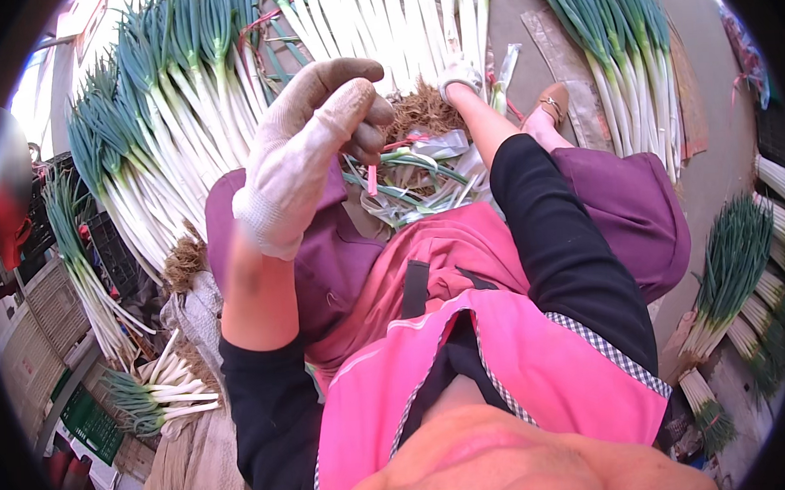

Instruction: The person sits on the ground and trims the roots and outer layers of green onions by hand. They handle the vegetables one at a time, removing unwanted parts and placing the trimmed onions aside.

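My left hand (313, 129), in a soiled white knit glove, is raised over my lap. Its fingers are curled and the thumb lies near the forefinger. A pink strip (372, 181) shows just below those fingers; whether they hold it is unclear. My right hand (460, 75), also gloved, reaches forward to the root end of a bundle of large green onions (368, 27). It touches the white stalks there, but its fingers are mostly hidden. The bundle's brown roots (425, 110) point towards me, with red tie (406, 141) beside them.
More green onions (185, 103) lie in a thick row at left, and another bundle (630, 73) at right. Trimmed leaves and clear plastic (422, 183) litter the floor between my legs. Smaller bunches (733, 274) lie far right. Sacking (198, 468) and a green crate (90, 420) are lower left.
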Demonstrator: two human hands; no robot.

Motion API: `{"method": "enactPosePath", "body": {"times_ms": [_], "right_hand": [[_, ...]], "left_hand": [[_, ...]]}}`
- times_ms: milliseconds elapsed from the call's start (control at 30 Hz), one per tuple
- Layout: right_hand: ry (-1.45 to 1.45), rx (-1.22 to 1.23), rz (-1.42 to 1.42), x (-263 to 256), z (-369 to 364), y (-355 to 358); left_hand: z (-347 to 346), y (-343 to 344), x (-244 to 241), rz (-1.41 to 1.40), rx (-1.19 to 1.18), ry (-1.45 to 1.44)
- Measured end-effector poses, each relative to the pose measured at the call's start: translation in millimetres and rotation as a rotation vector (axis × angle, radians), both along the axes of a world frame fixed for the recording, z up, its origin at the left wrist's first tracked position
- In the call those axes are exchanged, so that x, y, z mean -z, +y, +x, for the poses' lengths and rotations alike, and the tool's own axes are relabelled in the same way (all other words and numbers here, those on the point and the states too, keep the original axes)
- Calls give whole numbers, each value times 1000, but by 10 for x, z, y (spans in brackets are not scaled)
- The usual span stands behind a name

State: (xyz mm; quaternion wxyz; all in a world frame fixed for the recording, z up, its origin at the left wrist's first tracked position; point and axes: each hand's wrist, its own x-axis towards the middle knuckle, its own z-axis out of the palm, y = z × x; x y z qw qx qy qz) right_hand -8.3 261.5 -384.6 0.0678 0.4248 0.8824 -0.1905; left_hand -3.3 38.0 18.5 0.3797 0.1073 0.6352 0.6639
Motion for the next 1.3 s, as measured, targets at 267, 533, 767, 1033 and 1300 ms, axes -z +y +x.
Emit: {"method": "enactPosePath", "body": {"times_ms": [267,533,767,1033,1300], "right_hand": [[428,-30,-702,-517,121,30],[643,230,-1414,-2099,922,-802],[585,-239,-1145,-3348,1898,-1300],[560,-321,-1310,-3437,2181,-1292],[808,-355,-951,-3267,1904,-1264]], "left_hand": [[-162,-302,96,99,-229,45],[-189,-87,828,-37,-168,48],[-271,329,882,177,-244,-430],[-301,321,1180,356,141,-535],[-156,318,645,-259,-218,1004]]}}
